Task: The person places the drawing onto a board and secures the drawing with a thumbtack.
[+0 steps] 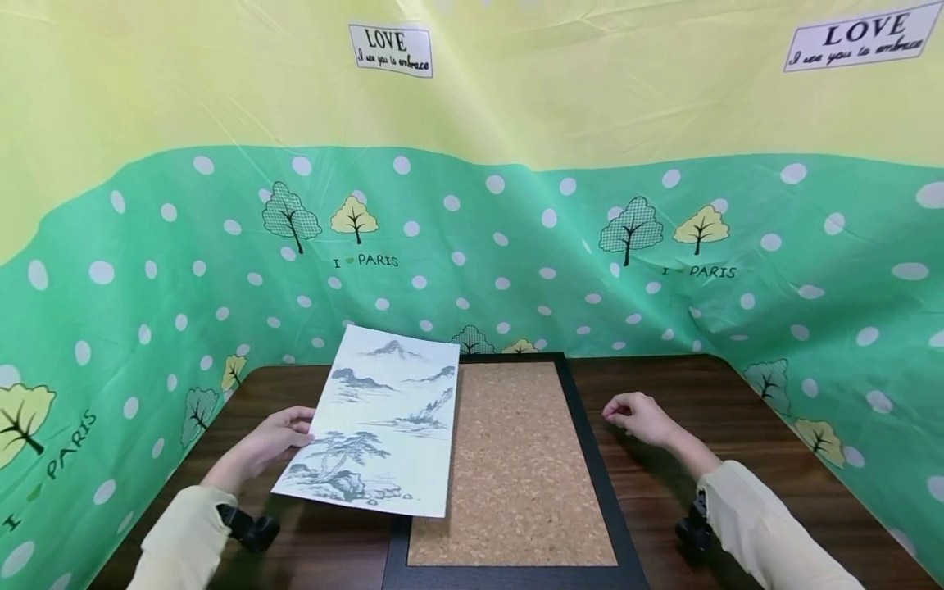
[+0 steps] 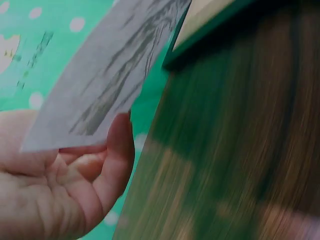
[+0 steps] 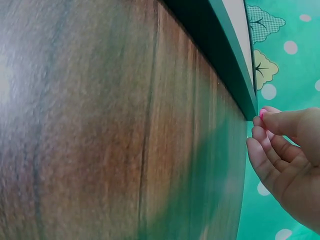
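My left hand point(image 1: 279, 438) grips a white sheet point(image 1: 420, 385) printed with an ink landscape of mountains and pines, by its left edge. Tilted, the sheet overlaps the left part of a cork board point(image 1: 527, 467) with a black frame point(image 1: 590, 442). In the left wrist view, the thumb point(image 2: 120, 145) lies against the printed side of the sheet. To the right of the board, my right hand point(image 1: 640, 416) pinches a small pink thing point(image 3: 262, 114) between thumb and forefinger; fingers hide most of it.
The board lies on a dark wood-grain table point(image 1: 664, 508). Behind and at both sides hangs a green and yellow curtain point(image 1: 472, 238) with dots and trees. A black wrist device point(image 1: 254, 528) sits under the left sleeve, another black device point(image 1: 693, 524) under the right.
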`<state>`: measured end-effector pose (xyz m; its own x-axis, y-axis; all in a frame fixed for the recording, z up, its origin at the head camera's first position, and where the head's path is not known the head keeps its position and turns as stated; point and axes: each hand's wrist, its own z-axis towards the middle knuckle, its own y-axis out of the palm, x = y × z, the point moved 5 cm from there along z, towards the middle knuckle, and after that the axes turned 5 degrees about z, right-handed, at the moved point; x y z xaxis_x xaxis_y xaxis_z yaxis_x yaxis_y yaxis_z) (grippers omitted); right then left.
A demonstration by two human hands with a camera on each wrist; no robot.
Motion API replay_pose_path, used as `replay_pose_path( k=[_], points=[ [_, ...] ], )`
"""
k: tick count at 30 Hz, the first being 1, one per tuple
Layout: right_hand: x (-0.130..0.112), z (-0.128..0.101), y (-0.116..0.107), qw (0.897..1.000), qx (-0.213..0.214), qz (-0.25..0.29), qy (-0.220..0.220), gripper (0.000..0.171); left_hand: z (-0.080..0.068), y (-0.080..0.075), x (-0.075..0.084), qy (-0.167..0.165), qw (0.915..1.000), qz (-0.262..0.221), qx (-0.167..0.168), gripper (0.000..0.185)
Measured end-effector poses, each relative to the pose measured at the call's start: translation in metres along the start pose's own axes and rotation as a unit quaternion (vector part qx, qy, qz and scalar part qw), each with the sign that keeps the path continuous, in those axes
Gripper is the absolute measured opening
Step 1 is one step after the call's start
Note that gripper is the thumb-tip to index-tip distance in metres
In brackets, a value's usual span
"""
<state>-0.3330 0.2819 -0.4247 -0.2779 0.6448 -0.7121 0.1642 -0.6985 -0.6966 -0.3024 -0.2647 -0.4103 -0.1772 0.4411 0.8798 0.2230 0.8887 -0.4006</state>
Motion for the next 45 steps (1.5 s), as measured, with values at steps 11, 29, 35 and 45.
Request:
replay_pose_path(
  k=[11,29,35,45],
  points=[
    [-0.015,0.006,0.004,1.0,0.01,0.006,-0.023,0.009,0.012,0.068,0.024,-0.01,0.9982,-0.054,0.025,0.039],
    [-0.01,0.005,0.015,1.0,0.019,0.008,-0.016,0.008,0.005,0.165,0.042,0.022,0.998,-0.053,0.025,0.041],
    [-0.008,0.005,0.018,1.0,0.022,0.004,-0.014,0.009,0.001,0.175,0.046,0.057,0.9971,-0.004,0.051,0.039],
    [-0.011,0.004,0.018,1.0,0.023,0.006,-0.005,0.009,0.001,0.177,0.053,0.087,0.9908,0.076,0.07,0.036]
  ],
)
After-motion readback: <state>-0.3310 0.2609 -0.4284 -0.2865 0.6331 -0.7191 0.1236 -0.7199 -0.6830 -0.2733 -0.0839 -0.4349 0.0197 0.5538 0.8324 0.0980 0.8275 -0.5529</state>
